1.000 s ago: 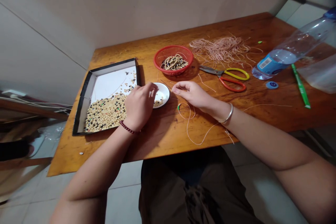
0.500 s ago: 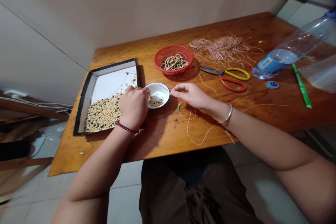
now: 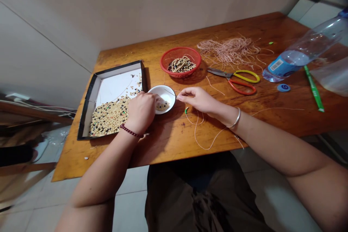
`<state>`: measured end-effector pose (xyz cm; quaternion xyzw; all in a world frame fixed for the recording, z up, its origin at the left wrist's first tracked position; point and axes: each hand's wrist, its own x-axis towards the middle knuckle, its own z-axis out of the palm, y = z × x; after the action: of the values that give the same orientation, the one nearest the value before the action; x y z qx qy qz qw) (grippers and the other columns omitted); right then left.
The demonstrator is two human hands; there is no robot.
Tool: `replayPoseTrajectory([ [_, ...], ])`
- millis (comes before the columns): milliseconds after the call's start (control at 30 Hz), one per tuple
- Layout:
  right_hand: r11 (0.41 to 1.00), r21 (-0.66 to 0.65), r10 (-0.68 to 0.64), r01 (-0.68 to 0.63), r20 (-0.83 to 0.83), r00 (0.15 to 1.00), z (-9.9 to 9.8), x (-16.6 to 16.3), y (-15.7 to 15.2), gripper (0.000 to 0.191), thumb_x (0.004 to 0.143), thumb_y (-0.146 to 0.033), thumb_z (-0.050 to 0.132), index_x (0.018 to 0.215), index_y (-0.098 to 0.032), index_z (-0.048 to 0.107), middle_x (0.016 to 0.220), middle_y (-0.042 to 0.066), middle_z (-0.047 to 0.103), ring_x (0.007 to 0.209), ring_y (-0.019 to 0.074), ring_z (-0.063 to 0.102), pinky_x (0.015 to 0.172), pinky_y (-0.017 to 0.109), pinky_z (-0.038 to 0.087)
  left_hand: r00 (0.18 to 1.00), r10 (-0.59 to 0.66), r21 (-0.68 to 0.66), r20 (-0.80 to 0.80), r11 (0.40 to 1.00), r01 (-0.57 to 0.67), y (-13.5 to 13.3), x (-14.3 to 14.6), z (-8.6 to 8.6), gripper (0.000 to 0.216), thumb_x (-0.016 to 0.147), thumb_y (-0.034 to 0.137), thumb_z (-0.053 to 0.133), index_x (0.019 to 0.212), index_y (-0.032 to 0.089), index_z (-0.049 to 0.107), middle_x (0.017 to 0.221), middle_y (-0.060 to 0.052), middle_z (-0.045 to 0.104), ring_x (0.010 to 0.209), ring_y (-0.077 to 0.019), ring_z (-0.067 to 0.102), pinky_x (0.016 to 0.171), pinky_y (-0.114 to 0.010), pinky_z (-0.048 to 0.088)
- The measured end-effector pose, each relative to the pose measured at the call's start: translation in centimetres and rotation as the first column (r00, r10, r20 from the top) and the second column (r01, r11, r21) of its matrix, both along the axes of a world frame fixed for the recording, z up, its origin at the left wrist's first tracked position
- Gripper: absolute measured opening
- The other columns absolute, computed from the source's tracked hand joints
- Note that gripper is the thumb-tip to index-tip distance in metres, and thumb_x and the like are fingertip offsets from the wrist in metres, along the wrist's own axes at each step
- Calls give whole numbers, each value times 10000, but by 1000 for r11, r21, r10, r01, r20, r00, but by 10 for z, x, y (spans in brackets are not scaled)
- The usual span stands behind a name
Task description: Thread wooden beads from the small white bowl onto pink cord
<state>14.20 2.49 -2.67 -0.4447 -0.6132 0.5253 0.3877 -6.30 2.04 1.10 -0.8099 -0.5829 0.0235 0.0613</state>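
Observation:
My right hand (image 3: 194, 98) pinches a thin dark needle (image 3: 170, 92) that points left over a white bowl (image 3: 172, 98). A pale thread (image 3: 196, 130) with a few green and pale beads (image 3: 186, 110) lies in loops on the table below that hand. My left hand (image 3: 143, 111) reaches across the bowl's left rim, its fingers curled and their tips down by the small beads (image 3: 163, 106) inside. Whether a bead is between those fingertips is hidden. Beside it stands a black-edged tray (image 3: 111, 81) with many cream, black and coloured beads (image 3: 108, 117).
A red basket (image 3: 164, 67) behind the bowl holds strung beads (image 3: 182, 64). To the right lie tangled pink thread (image 3: 228, 50), scissors (image 3: 231, 76), a leaning plastic bottle (image 3: 293, 58), a blue cap (image 3: 283, 87) and a green pen (image 3: 312, 88). A wall rises behind the table (image 3: 168, 148).
My left hand has moved slightly right, its fingertips farther into the bowl. The beads in the bowl sit a little differently. My right hand keeps the needle in nearly the same place.

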Motion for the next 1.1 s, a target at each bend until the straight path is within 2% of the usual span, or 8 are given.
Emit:
replayPoseTrajectory([
  [133, 999, -52, -14, 13, -20, 1000, 2, -1, -1, 117, 812, -247, 613, 800, -140, 659, 779, 26, 663, 710, 122, 564, 728, 285, 457, 1000, 18, 3, -2, 1000, -18, 1, -1, -1, 309, 920, 350, 450, 900, 188, 712, 853, -106, 690, 858, -270, 620, 656, -321, 438],
  [400, 991, -132, -52, 38, -98, 994, 5, -1, -1, 107, 783, -249, 630, 783, -145, 655, 798, 28, 672, 739, 122, 563, 768, 287, 441, 999, -22, 3, 29, 1000, 22, 2, -4, -3, 303, 913, 375, 470, 891, 181, 701, 859, -99, 688, 835, -247, 620, 674, -308, 429],
  [733, 998, -57, -2, -2, -55, 998, 0, -5, -2, 163, 745, -308, 625, 763, -148, 642, 776, 34, 661, 742, 148, 574, 770, 308, 448, 994, -52, -38, 100, 998, 56, 3, -7, -5, 262, 887, 365, 487, 873, 207, 696, 829, -74, 688, 746, -212, 624, 621, -277, 403],
  [833, 999, -35, -7, 6, -26, 1000, -4, -9, -2, 188, 736, -332, 609, 747, -145, 630, 756, 29, 646, 730, 150, 569, 757, 306, 442, 980, -71, -14, 185, 997, 75, 3, -8, -5, 236, 872, 357, 507, 883, 202, 685, 853, -75, 687, 758, -215, 623, 626, -279, 406],
  [933, 998, 38, -49, 48, 34, 998, -9, -11, -1, 173, 726, -323, 595, 698, -152, 601, 713, 17, 616, 707, 150, 547, 723, 296, 426, 937, -93, -4, 337, 995, 100, 5, -7, -6, 187, 850, 318, 541, 919, 193, 662, 897, -70, 685, 784, -203, 620, 659, -276, 417],
  [1000, 993, 98, -76, 68, 77, 994, -11, -12, -1, 156, 730, -305, 576, 678, -157, 581, 694, 7, 589, 681, 142, 526, 691, 282, 405, 891, -113, -8, 440, 991, 130, 5, -5, -9, 143, 830, 293, 570, 901, 191, 640, 901, -59, 679, 777, -190, 614, 659, -269, 418],
  [1100, 993, 98, -79, 70, 87, 993, -14, -11, -1, 147, 728, -293, 550, 653, -166, 542, 621, -21, 516, 596, 117, 466, 603, 255, 361, 794, -133, -14, 593, 984, 176, 6, -3, -12, 118, 808, 254, 596, 908, 192, 587, 912, -35, 670, 779, -168, 604, 659, -255, 420],
])
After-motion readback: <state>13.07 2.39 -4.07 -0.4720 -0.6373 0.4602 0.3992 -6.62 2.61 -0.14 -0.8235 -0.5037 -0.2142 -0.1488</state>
